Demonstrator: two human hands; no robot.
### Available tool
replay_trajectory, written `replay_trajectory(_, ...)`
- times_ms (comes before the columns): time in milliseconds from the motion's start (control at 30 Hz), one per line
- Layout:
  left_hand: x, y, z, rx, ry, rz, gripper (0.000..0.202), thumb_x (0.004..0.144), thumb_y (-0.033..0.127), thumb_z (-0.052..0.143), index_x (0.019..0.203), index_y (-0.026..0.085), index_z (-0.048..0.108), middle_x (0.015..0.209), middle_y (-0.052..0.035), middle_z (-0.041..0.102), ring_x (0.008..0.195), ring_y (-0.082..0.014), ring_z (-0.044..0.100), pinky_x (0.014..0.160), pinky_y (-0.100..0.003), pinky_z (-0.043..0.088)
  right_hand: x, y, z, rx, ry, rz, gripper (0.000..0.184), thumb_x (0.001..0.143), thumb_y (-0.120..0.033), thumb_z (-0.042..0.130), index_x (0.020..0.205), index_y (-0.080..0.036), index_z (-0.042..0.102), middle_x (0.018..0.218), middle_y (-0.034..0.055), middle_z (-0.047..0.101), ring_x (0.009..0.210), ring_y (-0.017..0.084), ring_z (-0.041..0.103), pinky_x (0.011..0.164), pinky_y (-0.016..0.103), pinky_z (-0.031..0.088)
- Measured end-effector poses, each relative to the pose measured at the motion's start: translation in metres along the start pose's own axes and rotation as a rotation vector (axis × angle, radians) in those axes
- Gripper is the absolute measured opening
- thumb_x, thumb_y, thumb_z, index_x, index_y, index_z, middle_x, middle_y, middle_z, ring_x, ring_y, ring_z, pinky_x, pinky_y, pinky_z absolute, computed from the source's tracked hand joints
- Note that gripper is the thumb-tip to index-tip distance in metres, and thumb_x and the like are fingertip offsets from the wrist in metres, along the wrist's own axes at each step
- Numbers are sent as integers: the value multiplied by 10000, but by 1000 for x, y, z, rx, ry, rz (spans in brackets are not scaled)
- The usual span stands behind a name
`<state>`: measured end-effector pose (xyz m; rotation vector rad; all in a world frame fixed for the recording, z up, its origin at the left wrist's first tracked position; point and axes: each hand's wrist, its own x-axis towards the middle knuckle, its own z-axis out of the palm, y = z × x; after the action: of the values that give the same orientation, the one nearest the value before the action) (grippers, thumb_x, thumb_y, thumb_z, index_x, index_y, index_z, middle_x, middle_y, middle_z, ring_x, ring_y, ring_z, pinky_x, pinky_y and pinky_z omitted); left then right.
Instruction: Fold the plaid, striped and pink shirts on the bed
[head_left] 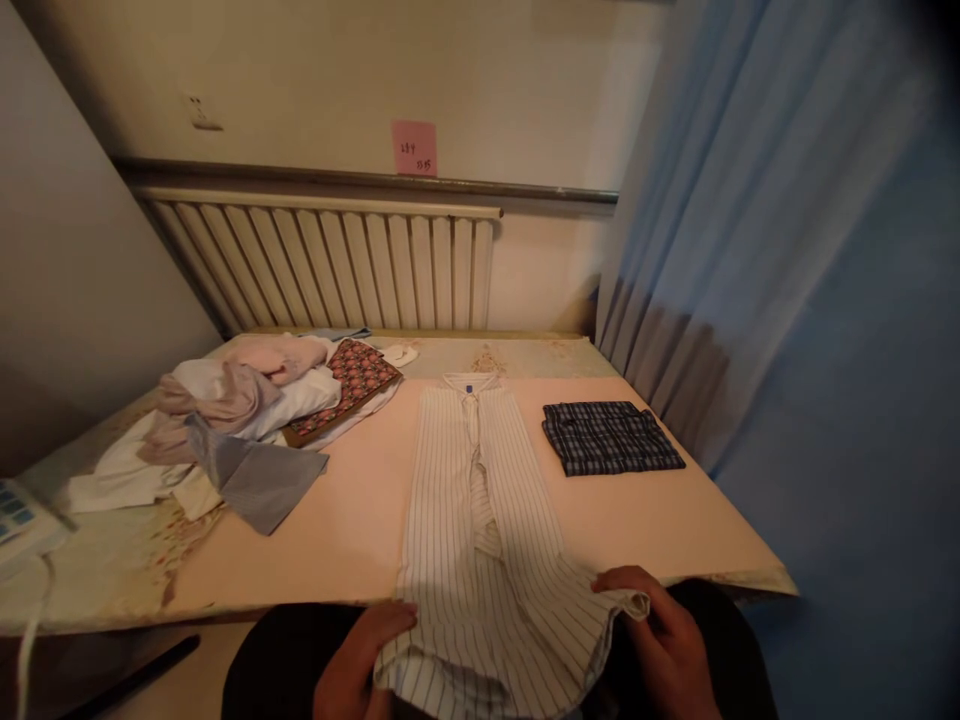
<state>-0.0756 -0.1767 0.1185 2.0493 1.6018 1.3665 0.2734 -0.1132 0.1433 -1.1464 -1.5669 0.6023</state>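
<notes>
At the near edge of the table [360,540], a striped shirt [480,500] lies lengthwise, collar toward the radiator [330,260], sleeves folded in, its hem hanging over the edge toward the person. The left hand [360,660] comes up from below, fingers curled around the hem's left corner, thumb on top of the cloth. The right hand [664,635] sits at the hem's right corner, fingers bent and pinching a fold of the fabric, knuckles up. Both hands grip the shirt at about the same height, just off the table edge. To the right of the shirt, well apart, lies a folded plaid shirt [611,437]. On the left a heap of clothes [232,420] rests, with a grey piece [262,480] spilling toward the middle. A blue curtain [787,250] hangs at right.
</notes>
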Motion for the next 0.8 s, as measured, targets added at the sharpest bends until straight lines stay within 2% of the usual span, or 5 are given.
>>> replay_trajectory(233,104,-19,24,-31,30,-309,247,866,355,412,864,199,604,785,-9,670,727,-159,621,652,-235,476,78,22,39,-19,132,165,281,821,-448,574,741,-184,622,653,-6,575,620,149,524,578,229,432)
replay_trajectory(367,177,-70,55,-17,-65,-430,263,878,407,389,763,212,522,741,22,614,756,-148,582,675,-220,432,151,68,80,-71,110,283,302,824,-462,518,786,-178,613,655,-26,552,644,143,490,601,225,389)
replay_trajectory(467,217,-117,84,136,-177,-597,231,875,356,388,730,212,495,752,7,604,772,-150,578,688,-225,413,194,115,114,-248,-8,419,267,823,-378,449,691,-183,577,630,-22,554,648,146,503,591,226,365)
replay_trajectory(600,233,-158,112,211,-236,-705,205,819,305,467,636,213,457,674,-20,584,706,-175,570,660,-260,390,210,162,139,-346,-60,488,190,768,-267,474,635,-180,579,634,14,594,656,157,526,623,246,361)
replay_trajectory(800,222,-167,112,186,-234,-801,228,850,374,431,743,195,524,790,-59,648,795,-200,611,693,-278,408,204,179,138,-382,-118,508,195,776,-259,483,770,-162,651,778,54,677,747,170,587,685,250,391)
